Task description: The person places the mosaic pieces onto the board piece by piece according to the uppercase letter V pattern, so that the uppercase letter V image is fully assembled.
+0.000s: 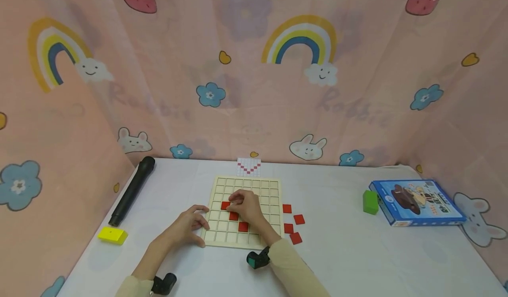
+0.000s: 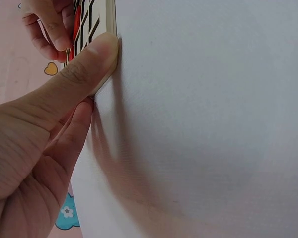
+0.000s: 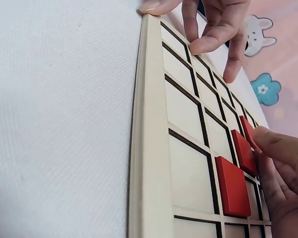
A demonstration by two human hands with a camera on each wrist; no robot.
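Red square tiles (image 1: 238,221) sit in the wooden grid board (image 1: 274,191) at table centre, with spares at its 3 o'clock. Thin, stiff and light, they look best pinched by their edges. Right hand (image 1: 247,205) pinches one; left hand (image 1: 190,224), fingers straight, steadies the board's 9 o'clock edge.

A black cylinder (image 1: 132,191) and a yellow block (image 1: 113,235) are seen near the table's left edge; a green block (image 1: 370,202) and blue box (image 1: 416,202) near its right.
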